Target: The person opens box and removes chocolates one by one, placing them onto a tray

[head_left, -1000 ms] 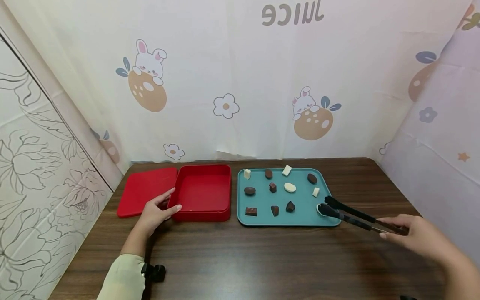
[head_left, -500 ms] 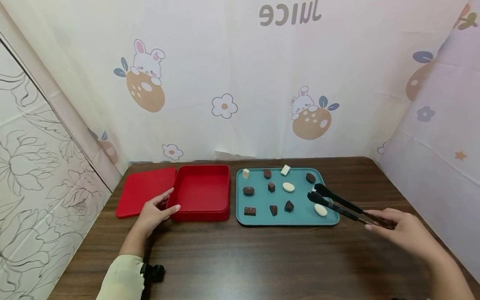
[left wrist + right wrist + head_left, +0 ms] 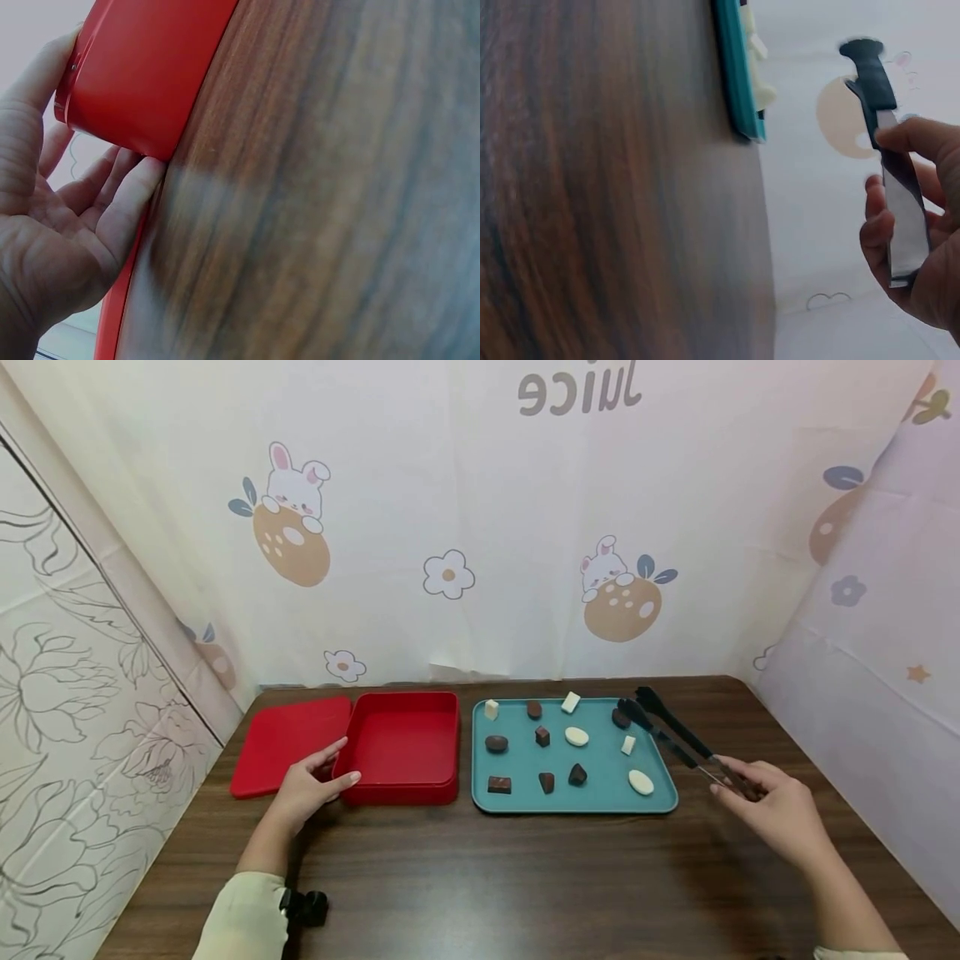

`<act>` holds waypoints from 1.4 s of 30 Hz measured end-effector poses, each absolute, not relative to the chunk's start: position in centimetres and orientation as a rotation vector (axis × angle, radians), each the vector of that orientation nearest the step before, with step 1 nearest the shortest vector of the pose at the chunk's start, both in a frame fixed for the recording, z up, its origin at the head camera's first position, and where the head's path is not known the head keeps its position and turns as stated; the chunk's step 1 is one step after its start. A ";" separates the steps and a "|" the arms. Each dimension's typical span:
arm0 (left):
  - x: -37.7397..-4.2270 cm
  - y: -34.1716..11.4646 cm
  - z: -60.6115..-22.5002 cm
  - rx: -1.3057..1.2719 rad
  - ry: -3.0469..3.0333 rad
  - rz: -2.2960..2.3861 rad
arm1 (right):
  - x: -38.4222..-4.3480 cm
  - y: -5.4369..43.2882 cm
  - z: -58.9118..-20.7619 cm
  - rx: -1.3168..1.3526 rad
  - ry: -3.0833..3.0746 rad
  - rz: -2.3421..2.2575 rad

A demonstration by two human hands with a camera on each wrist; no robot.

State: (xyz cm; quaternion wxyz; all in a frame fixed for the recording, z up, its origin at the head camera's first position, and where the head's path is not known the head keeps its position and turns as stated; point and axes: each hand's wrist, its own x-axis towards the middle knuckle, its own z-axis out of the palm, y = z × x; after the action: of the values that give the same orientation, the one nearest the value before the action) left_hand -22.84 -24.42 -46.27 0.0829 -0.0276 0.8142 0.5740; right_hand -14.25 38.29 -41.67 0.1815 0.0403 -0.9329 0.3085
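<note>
My left hand (image 3: 309, 787) holds the left front corner of a red box (image 3: 405, 795), its thumb at the front rim. In the left wrist view the fingers bend around the corner of the box (image 3: 150, 82). My right hand (image 3: 780, 810) grips black-tipped metal tongs (image 3: 678, 735), also seen in the right wrist view as tongs (image 3: 904, 217) between thumb and fingers. The tong tips stand apart at the far right corner of a teal tray (image 3: 600, 802), around or above a dark oval chocolate (image 3: 620, 718), which they partly hide.
Several dark and white chocolates lie spaced on the tray, among them a white oval (image 3: 641, 782) and a small white block (image 3: 628, 745). A red lid (image 3: 288, 739) lies left of the box. The wooden table (image 3: 510, 877) ends at a patterned curtain (image 3: 510, 527).
My right hand has moved left and away from me with the tongs, whose tips went from the white oval chocolate past the small white block to the dark oval one. My left hand stays put.
</note>
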 end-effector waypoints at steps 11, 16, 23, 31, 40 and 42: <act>-22.8 -24.6 -46.2 -0.089 2.436 1.708 | -15.9 39.4 -42.8 -0.117 -2.716 0.733; -22.8 -24.5 -46.3 -0.091 2.432 1.712 | -16.4 40.5 -43.2 -0.158 -2.800 0.704; -22.8 -24.6 -46.4 -0.100 2.424 1.724 | -16.8 41.6 -43.5 -0.189 -2.898 0.686; -22.9 -24.5 -46.3 -0.095 2.428 1.721 | -17.2 42.3 -43.3 -0.228 -2.939 0.635; -22.9 -24.5 -46.3 -0.093 2.433 1.710 | -17.2 42.6 -43.0 -0.324 -3.027 0.759; -22.9 -24.4 -46.2 -0.096 2.431 1.709 | -17.2 42.7 -42.7 -0.342 -3.068 0.746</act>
State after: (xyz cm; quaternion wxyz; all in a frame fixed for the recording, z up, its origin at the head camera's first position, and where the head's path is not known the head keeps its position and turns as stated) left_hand -22.93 -24.43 -46.25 0.0843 -0.0322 0.8147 0.5728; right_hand -17.23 42.73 -42.70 -0.0170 -0.1077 -0.9659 0.2348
